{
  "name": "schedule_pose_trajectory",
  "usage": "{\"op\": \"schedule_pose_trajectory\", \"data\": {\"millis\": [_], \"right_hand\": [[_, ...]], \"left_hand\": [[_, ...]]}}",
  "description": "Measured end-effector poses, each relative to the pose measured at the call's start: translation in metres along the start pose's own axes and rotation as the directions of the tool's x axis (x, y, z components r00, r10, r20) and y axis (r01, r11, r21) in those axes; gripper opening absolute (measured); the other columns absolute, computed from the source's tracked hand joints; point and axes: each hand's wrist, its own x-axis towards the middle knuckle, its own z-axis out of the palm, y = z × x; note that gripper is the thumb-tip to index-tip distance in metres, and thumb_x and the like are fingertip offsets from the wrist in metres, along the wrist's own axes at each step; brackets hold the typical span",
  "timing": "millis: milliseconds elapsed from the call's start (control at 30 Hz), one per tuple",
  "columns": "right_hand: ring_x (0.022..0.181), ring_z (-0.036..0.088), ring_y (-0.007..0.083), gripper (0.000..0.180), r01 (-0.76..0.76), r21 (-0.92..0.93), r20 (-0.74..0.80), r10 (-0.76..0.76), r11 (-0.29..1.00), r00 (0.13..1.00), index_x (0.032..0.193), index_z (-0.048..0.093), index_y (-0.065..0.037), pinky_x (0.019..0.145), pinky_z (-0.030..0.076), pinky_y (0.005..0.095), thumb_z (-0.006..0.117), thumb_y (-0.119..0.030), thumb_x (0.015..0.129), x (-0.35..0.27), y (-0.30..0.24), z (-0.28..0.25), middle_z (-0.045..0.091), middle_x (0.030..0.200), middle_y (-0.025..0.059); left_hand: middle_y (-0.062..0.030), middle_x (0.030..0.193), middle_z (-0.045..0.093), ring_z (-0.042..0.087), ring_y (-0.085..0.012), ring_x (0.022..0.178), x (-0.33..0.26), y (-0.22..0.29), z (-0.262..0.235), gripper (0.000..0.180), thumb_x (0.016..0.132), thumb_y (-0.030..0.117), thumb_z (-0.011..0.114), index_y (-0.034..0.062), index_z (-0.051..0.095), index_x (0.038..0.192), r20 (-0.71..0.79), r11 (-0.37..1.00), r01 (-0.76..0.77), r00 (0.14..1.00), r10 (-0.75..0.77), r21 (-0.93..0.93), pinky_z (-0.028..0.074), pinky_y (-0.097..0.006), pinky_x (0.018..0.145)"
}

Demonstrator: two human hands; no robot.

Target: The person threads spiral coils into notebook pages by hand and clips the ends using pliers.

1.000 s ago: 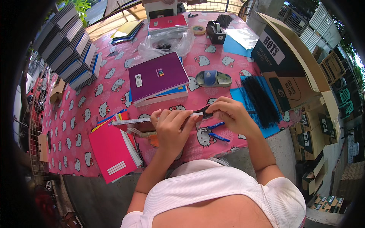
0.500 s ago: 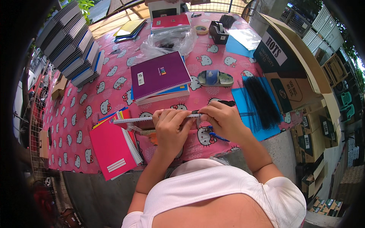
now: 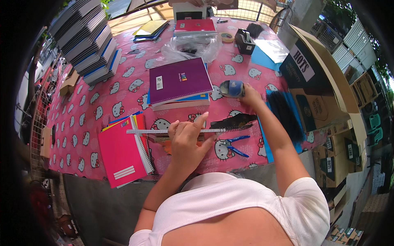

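Observation:
My left hand [image 3: 185, 138] steadies a thin notebook [image 3: 145, 131] seen edge-on, with the index finger raised and the thumb on the near side. A black spiral coil [image 3: 223, 130] runs along the notebook's right end. My right hand [image 3: 249, 96] grips the heel end of a blue and grey slide sandal [image 3: 232, 88], right of a stack topped by a purple notebook [image 3: 180, 82]. Blue-handled pliers [image 3: 236, 146] lie with handles spread on the pink cartoon-cat tablecloth [image 3: 119, 107]. Beyond the coil lies a dark, crumpled-looking piece [image 3: 236, 121].
Left are a pink spiral notebook pile [image 3: 121, 153] and a tall notebook stack [image 3: 92, 51]. Black coils [image 3: 285, 117] lie on blue sheets beside an open carton [image 3: 303, 61] at right. Behind are a clear plastic bag [image 3: 197, 47], a tape dispenser [image 3: 245, 43] and another person's hands [image 3: 196, 3].
My right hand has left the notebook's right end, reached forward and taken hold of the slide sandal. The left hand stays on the notebook, its index finger now raised. The view has shifted slightly.

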Motion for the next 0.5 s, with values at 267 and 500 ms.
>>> {"op": "schedule_pose_trajectory", "data": {"millis": [267,500], "right_hand": [[0.096,0.062,0.0229,0.032,-0.122,0.981,0.099,-0.154,-0.150,0.983,0.098,0.059,-0.002,0.088,0.046,0.0349,0.070,-0.022,0.075,-0.061,-0.090,-0.076,0.064,0.101,0.0137],[0.084,0.060,0.0158,0.031,-0.143,0.936,0.243,-0.296,0.321,0.924,0.097,0.060,-0.003,0.078,0.051,0.0327,0.075,-0.015,0.072,-0.076,-0.081,-0.078,0.065,0.088,0.0056]], "left_hand": [[-0.0007,0.075,0.063,0.059,-0.0191,0.078,-0.014,-0.022,-0.005,0.026,0.065,0.023,0.080,0.0110,0.063,0.081,-0.040,1.000,-0.010,0.999,0.011,0.024,0.029,-0.043,0.097],[-0.0011,0.073,0.063,0.060,-0.0189,0.075,-0.007,-0.023,-0.001,0.026,0.062,0.018,0.081,0.0098,0.064,0.079,-0.052,0.999,0.021,0.998,-0.023,-0.041,0.032,-0.042,0.095]]}}
